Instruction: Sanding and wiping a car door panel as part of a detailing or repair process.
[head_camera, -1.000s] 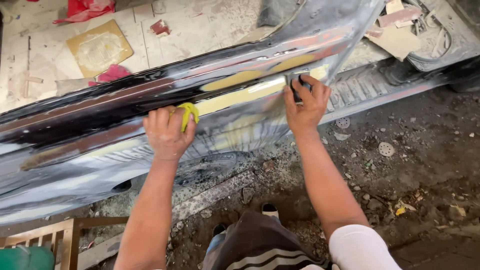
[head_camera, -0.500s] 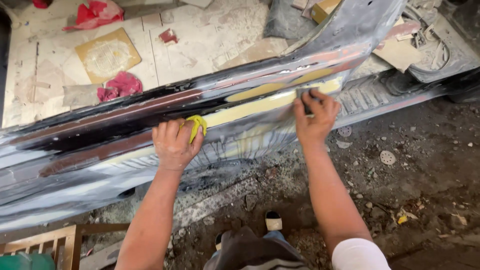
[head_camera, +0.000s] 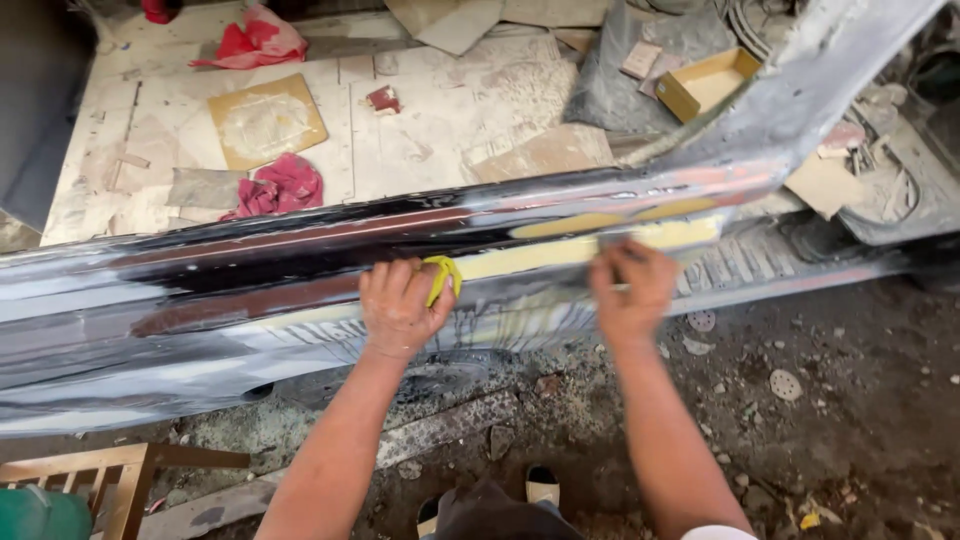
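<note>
the long dark car bumper (head_camera: 300, 270) lies across the view, propped off the dirty floor (head_camera: 850, 420), with a band of pale yellow body filler (head_camera: 560, 250) spread along its upper face. the biggest risk i see is uneven work on that filler: the right hand (head_camera: 630, 290) is pressed flat onto the filler strip with something thin and grey under the fingers, probably a sanding sheet or spreader, though it is too hidden to tell which, and if pressure falls on one edge it could gouge the filler or cut through into the paint beside it. the bumper also looks loosely supported, so a hard push could make it slide or rock. grit from the floor could get dragged under the hand and scratch the surface. the left hand (head_camera: 400, 305) is clenched around a yellow applicator (head_camera: 443, 278), knuckles up, resting on the bumper's face just left of the filler, and seems to steady the panel. both forearms reach forward and slightly apart, wrists bent down. behind lie red rags (head_camera: 280, 185), a cardboard box (head_camera: 705, 85) and a tan board (head_camera: 265, 120); a wooden stool (head_camera: 90, 480) stands at lower left.
</note>
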